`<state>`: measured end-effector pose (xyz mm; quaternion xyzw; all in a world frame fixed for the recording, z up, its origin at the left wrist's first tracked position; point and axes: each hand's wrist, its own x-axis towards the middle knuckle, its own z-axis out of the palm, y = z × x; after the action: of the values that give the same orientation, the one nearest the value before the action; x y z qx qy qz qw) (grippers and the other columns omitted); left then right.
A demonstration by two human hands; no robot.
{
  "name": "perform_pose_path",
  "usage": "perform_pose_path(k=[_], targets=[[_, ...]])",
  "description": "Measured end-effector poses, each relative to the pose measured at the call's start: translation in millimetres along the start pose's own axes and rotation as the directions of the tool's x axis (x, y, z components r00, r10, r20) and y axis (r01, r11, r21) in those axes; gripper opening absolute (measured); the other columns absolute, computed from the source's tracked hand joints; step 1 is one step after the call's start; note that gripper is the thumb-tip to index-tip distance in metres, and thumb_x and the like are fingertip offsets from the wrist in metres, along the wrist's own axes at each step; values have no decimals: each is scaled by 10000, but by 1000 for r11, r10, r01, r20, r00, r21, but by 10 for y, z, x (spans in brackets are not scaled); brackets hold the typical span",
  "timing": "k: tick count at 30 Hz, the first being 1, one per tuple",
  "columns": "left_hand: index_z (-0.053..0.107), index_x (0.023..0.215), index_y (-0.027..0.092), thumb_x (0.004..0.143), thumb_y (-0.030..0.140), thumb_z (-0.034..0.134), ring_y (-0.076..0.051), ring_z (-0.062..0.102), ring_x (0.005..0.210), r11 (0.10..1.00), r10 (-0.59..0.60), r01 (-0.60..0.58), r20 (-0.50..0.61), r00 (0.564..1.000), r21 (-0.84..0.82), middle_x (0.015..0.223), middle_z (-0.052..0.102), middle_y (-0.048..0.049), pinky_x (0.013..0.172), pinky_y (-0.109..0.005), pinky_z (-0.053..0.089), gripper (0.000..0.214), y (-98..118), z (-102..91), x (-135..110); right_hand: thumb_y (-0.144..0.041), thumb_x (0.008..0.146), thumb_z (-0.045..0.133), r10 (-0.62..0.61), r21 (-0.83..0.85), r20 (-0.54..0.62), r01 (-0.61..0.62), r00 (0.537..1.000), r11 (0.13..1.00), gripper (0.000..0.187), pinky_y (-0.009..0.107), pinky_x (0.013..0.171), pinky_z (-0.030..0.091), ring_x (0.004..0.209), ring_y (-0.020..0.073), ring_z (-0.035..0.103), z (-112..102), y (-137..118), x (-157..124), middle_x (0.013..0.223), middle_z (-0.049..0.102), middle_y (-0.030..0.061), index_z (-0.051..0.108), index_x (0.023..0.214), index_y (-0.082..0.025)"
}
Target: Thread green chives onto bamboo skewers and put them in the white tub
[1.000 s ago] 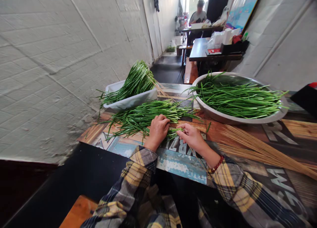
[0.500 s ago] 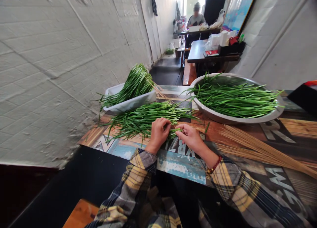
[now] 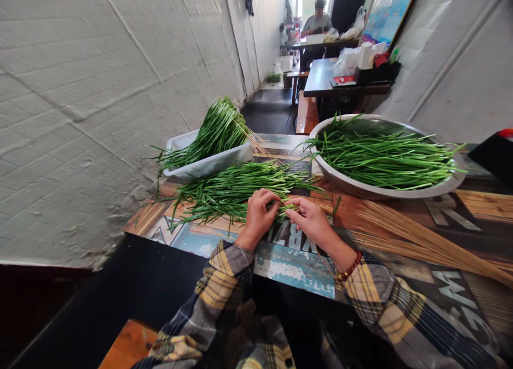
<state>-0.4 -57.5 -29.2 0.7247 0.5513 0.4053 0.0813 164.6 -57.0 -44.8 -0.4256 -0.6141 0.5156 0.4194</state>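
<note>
My left hand (image 3: 259, 215) is closed in a pinch on a few garlic chives (image 3: 284, 209), just in front of a loose pile of garlic chives (image 3: 236, 190) on the table. Close beside it, my right hand (image 3: 312, 220) has thumb and fingers pressed together at the pale cut ends of those same stems. A thin bamboo skewer (image 3: 323, 259) shows below my right palm, running towards the wrist; its tip is hidden. Behind the pile, a white plastic tray (image 3: 208, 164) bears a thick bundle of garlic chives (image 3: 222, 125) threaded on skewers (image 3: 253, 138).
A steel basin (image 3: 348, 184) of garlic chives stands at the back right. Loose bamboo skewers (image 3: 425, 232) lie fanned on the table's right side. A wall (image 3: 80, 117) borders the left. Farther off, a person (image 3: 316, 24) sits at another table; a dark table (image 3: 320, 77) stands nearer.
The view has shifted slightly. Both hands stay together at the stem ends, with the fingertips a little closer to each other.
</note>
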Motion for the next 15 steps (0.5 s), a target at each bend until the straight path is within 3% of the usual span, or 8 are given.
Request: perform_pose_path(k=[6, 15], targets=[[661, 793, 209, 827, 167, 614, -191, 561, 850, 999, 19, -21, 47, 999, 34, 817, 674, -20, 783, -325, 395, 71, 40, -29, 2, -321, 797, 602, 24, 5, -1, -24, 1000, 1000, 281, 218, 408, 421, 409, 98, 513, -5, -9, -3, 587, 607, -24, 648, 1016, -151], [667, 788, 200, 822, 163, 627, -183, 560, 829, 998, 32, -30, 38, 999, -47, 802, 672, -21, 779, -320, 406, 64, 16, -19, -7, -321, 781, 607, 35, 9, -18, -35, 999, 999, 309, 218, 406, 405, 400, 94, 496, -3, -34, -2, 576, 601, -19, 655, 1017, -127]])
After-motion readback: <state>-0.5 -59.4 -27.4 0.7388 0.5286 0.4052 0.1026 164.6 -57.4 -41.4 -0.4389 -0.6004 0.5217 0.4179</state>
